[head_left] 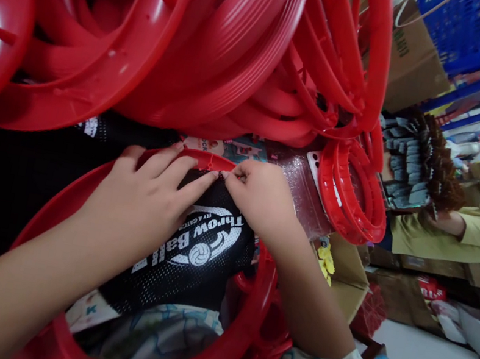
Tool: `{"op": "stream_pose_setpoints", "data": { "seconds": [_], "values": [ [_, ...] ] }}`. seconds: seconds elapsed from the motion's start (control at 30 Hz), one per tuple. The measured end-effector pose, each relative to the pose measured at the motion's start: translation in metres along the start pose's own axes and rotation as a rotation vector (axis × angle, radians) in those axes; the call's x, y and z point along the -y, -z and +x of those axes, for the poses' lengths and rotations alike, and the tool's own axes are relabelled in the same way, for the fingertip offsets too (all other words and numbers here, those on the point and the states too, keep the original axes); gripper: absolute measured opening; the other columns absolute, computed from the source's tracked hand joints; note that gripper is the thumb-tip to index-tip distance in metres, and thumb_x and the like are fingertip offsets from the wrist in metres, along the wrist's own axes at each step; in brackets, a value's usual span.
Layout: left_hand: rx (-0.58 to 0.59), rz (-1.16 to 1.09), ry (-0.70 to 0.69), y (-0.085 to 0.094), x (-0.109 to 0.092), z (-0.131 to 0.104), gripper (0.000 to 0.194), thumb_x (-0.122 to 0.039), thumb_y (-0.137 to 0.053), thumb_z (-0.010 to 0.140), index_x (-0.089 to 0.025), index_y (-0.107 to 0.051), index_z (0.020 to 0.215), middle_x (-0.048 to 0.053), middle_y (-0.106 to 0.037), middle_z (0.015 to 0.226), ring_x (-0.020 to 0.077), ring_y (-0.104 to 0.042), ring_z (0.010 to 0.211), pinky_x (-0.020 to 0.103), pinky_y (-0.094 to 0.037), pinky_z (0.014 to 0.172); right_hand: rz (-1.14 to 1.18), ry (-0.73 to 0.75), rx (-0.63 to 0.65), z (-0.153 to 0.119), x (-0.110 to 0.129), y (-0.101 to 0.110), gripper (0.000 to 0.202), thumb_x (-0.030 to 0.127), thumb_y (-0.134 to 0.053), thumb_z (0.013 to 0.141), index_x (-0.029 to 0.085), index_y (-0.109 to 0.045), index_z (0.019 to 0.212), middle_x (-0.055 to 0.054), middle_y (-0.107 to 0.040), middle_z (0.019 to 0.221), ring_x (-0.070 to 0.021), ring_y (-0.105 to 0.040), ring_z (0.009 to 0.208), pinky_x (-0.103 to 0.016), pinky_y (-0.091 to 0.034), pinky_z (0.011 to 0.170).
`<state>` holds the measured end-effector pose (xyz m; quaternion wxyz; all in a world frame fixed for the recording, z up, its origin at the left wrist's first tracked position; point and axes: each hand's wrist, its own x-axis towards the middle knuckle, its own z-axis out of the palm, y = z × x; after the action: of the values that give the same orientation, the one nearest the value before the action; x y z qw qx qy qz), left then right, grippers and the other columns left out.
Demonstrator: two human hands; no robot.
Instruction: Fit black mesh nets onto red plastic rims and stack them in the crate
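A large red plastic ring (263,295) lies in front of me, tilted toward my lap. Black mesh fabric (203,284) with white "Throw Ball" lettering stretches across part of it and meets the ring's far rim. My left hand (150,188) rests with fingers spread over that rim, its index finger reaching to the mesh edge. Close beside that fingertip, my right hand (259,198) is closed, thumb and fingers pinching the mesh edge against the rim. Whatever else sits inside the pinch is too small to make out.
Many red rings (223,65) are heaped just beyond my hands. Smaller red rings (353,193) stand to the right, near an open cardboard box (347,279). Farther right, a person in a yellow top (466,238) is beside a stack of grey pieces (410,160). A blue basket (461,33) is behind.
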<state>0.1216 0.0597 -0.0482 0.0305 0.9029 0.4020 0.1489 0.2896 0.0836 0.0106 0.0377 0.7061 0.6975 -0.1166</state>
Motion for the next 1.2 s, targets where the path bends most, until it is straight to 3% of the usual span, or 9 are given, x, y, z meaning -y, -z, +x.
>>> {"op": "stream_pose_setpoints", "data": {
  "seconds": [0.4,0.67,0.9,1.2],
  "values": [
    [0.026,-0.006,0.067,0.007,-0.003,0.003,0.042,-0.022,-0.047,0.089,-0.023,-0.057,0.129,0.021,-0.056,0.126,0.0419,-0.053,0.117,0.057,-0.045,0.084,0.282,-0.015,0.016,-0.01,-0.007,0.004,0.02,0.025,-0.057,0.084,0.015,-0.069,0.072,0.0,-0.059,0.058,-0.0105,-0.047,0.057,-0.024,-0.033,0.058],
    [0.002,0.015,0.033,0.007,-0.002,0.003,0.043,-0.02,-0.046,0.089,-0.022,-0.057,0.131,0.021,-0.058,0.124,0.0413,-0.053,0.117,0.058,-0.045,0.083,0.321,-0.036,0.032,-0.009,-0.008,0.002,0.017,0.025,-0.06,0.081,0.015,-0.069,0.07,0.0,-0.06,0.059,-0.0102,-0.048,0.057,-0.023,-0.033,0.057],
    [0.006,0.03,0.027,0.005,-0.001,0.001,0.046,-0.022,-0.045,0.089,-0.022,-0.054,0.134,0.021,-0.058,0.128,0.0418,-0.053,0.118,0.058,-0.046,0.082,0.408,-0.032,0.023,-0.015,-0.019,-0.001,0.017,0.021,-0.056,0.085,0.015,-0.072,0.084,-0.001,-0.067,0.069,-0.0102,-0.051,0.061,-0.023,-0.037,0.061],
    [-0.016,0.072,-0.022,0.004,-0.002,0.0,0.044,-0.022,-0.044,0.091,-0.02,-0.055,0.133,0.02,-0.061,0.123,0.0413,-0.055,0.115,0.057,-0.047,0.08,0.434,-0.086,0.024,-0.021,-0.027,-0.004,0.019,0.023,-0.054,0.084,0.016,-0.069,0.076,0.0,-0.064,0.065,-0.0097,-0.049,0.058,-0.024,-0.036,0.058]
  ]
}}
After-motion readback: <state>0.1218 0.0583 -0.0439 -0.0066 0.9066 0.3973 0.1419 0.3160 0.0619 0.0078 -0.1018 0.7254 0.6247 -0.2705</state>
